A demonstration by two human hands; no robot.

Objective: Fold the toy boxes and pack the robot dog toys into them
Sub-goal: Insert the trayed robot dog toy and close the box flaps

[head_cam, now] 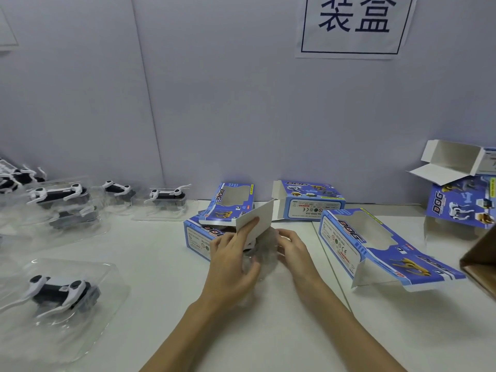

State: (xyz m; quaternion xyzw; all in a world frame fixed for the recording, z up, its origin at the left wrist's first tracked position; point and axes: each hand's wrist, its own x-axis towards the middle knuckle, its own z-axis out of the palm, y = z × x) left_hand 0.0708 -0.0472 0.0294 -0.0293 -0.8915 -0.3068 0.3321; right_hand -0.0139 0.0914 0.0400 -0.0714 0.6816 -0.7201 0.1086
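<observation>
Both hands work a clear plastic tray [264, 248] into the glossy blue cardboard box [214, 232]: left hand [233, 253] pinches its white flap [255, 220], right hand [292, 251] grips the tray.

Five blue toy boxes [386, 245]; six robot dogs [60, 291].
</observation>
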